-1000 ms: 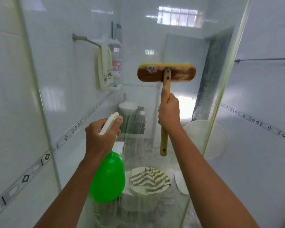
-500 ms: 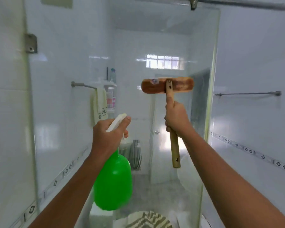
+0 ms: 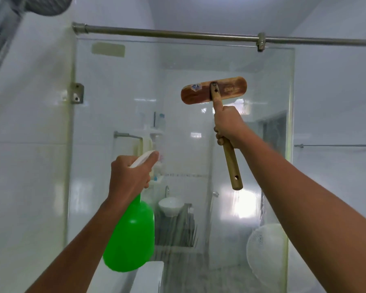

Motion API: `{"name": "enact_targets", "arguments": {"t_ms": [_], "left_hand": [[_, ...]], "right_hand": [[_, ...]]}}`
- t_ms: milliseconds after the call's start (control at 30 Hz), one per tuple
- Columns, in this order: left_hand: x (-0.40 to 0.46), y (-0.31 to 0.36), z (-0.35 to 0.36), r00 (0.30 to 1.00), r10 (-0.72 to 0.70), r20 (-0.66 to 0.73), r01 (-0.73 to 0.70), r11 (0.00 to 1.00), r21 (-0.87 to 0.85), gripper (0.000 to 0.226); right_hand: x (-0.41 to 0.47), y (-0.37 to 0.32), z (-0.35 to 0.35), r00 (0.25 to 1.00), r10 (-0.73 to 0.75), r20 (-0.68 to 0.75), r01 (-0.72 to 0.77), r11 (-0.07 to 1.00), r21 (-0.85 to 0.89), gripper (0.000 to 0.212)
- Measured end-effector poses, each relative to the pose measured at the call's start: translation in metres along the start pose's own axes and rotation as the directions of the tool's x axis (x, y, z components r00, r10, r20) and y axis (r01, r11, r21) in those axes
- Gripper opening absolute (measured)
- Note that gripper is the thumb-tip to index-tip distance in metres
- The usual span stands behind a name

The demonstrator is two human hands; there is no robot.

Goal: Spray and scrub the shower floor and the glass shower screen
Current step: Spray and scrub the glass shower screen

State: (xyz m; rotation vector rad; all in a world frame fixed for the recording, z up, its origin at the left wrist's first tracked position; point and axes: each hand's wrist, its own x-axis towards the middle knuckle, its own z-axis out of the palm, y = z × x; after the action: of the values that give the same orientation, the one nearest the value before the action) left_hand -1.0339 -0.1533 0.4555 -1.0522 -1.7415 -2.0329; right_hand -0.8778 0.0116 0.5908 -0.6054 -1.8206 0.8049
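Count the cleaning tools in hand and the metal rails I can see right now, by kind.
Spray bottles: 1, the green spray bottle in the left hand.
Scrub brushes: 1, the wooden brush in the right hand.
Metal rails: 3, the top rail, the towel rail behind the glass, and the wall rail on the right.
Total: 5

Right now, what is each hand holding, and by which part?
Left hand grips the green spray bottle at its white trigger head; right hand grips the wooden scrub brush mid-handle.
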Motion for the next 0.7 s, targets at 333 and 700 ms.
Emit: {"name": "enact_targets", "arguments": {"t_ms": [333,700], "left_hand": [[-0.014,-0.019,-0.04,0.997,0.026,-0.076,-0.024,0.999,0.028,0.048],[-0.016,-0.035,-0.064,0.992,-0.031,-0.118,0.037,0.998,0.047,0.045]], "right_hand": [[-0.109,0.13,0.109,0.857,-0.305,0.414,0.484,0.751,-0.449,0.042],[-0.01,-0.011,0.079,0.984,-0.159,0.081,0.173,0.961,-0.214,0.051]]}}
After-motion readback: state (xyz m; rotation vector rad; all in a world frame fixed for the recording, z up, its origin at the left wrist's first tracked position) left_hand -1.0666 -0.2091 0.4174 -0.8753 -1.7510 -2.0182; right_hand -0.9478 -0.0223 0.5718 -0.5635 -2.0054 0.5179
